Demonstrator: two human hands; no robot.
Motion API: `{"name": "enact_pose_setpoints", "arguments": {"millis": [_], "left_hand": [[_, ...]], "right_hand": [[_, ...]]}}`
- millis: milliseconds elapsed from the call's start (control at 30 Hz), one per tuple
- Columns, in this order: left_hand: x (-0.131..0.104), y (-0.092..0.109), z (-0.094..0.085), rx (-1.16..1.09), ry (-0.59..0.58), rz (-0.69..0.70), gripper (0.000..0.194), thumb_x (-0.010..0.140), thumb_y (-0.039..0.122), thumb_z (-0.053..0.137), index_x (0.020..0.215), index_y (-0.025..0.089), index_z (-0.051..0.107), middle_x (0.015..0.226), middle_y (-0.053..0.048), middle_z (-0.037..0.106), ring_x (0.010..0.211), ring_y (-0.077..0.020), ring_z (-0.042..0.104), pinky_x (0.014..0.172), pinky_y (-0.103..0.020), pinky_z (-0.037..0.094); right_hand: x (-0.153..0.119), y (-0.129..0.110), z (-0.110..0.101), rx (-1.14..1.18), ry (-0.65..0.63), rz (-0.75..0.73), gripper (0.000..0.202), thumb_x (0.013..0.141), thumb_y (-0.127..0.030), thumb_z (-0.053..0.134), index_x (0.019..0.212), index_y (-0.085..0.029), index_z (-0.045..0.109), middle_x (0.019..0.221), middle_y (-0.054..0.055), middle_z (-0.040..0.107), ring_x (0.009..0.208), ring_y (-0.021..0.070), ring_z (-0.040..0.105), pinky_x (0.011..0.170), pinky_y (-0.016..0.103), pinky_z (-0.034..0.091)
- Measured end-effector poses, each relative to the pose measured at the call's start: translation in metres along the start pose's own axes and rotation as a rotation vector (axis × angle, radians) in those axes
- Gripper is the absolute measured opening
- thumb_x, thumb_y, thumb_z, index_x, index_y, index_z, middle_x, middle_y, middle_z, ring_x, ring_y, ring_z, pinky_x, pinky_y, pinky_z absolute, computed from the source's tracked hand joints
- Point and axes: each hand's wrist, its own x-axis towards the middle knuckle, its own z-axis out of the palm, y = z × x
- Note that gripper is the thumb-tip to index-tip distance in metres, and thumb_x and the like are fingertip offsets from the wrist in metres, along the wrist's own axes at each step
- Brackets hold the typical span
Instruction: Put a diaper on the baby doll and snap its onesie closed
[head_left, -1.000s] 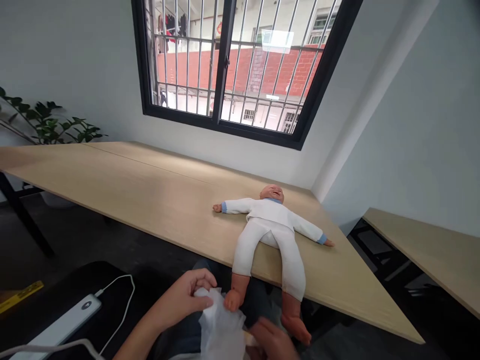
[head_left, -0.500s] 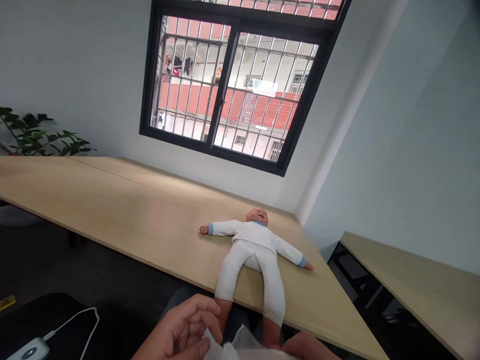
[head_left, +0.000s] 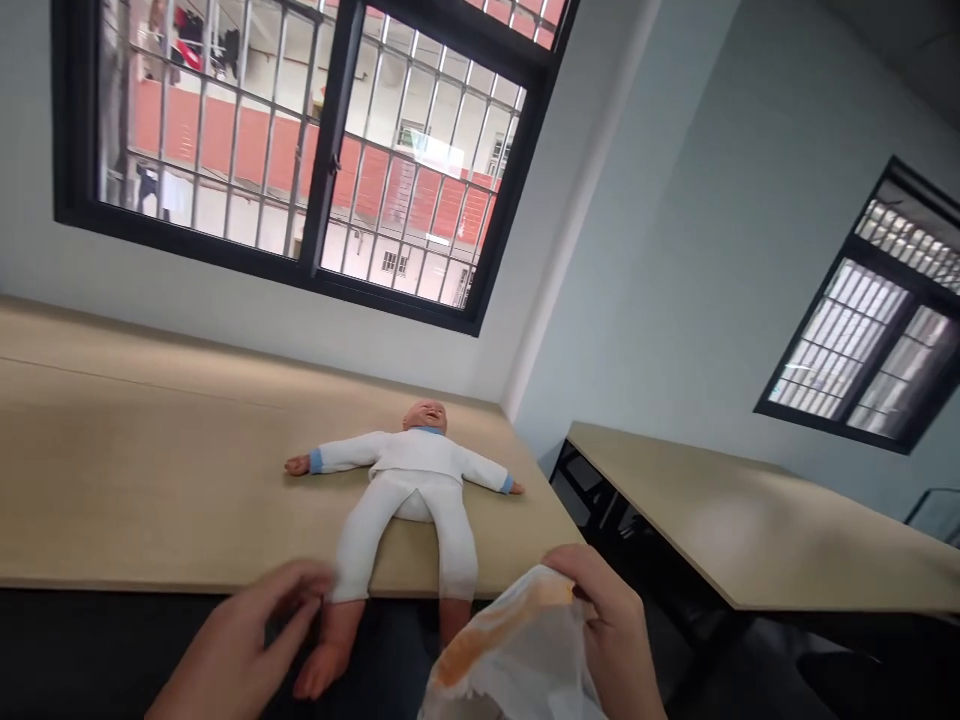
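Note:
A baby doll point(head_left: 420, 465) in white clothes with blue cuffs lies face up on the wooden table point(head_left: 187, 500), arms spread, its lower legs hanging over the front edge. My right hand point(head_left: 611, 630) pinches the top of a thin white cloth or diaper point(head_left: 517, 650) with an orange-brown stain along it; the bottom runs out of view. Beside the doll's lower leg, at the left, is my left hand point(head_left: 251, 640), slightly blurred, with thumb and fingers apart and nothing between them.
Behind the table is a wall with a barred, dark-framed window point(head_left: 315, 150). A second table point(head_left: 720, 520) stands to the right across a narrow gap. Another window point(head_left: 862, 330) is on the right wall.
The view has turned right, bringing the second window in. My right hand has raised the white cloth, showing its stain. My left hand is now apart from the cloth.

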Motion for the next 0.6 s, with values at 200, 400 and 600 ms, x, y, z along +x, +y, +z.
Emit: {"name": "enact_pose_setpoints", "arguments": {"millis": [200,400,600], "left_hand": [[0.070,0.017,0.024,0.461,-0.033,0.037,0.042,0.087,0.055,0.044,0.104,0.020,0.061,0.103,-0.012,0.063,0.091,-0.0267,0.063,0.085,-0.038,0.049],[0.093,0.075,0.101,0.831,-0.082,-0.139,0.063,0.088,0.063,0.037,0.107,0.013,0.069,0.141,-0.026,0.040,0.120,-0.0480,0.044,0.085,-0.059,0.042],[0.122,0.067,0.152,0.954,-0.037,-0.335,0.088,0.076,0.069,0.050,0.134,0.004,0.055,0.154,-0.033,0.018,0.132,-0.0645,0.017,0.092,-0.074,0.024]], "right_hand": [[-0.012,0.005,0.005,-0.120,0.094,0.147,0.021,0.083,-0.015,0.054,0.085,-0.021,0.074,0.093,0.008,0.060,0.085,0.0193,0.058,0.071,0.029,0.049],[-0.032,0.013,0.016,-0.367,0.243,0.240,0.020,0.080,-0.020,0.060,0.083,-0.026,0.079,0.084,0.007,0.053,0.079,0.0211,0.053,0.067,0.033,0.048],[-0.045,0.022,0.019,-0.249,0.169,0.332,0.024,0.080,-0.023,0.056,0.085,-0.024,0.080,0.073,0.007,0.067,0.071,0.0198,0.063,0.065,0.028,0.051]]}}
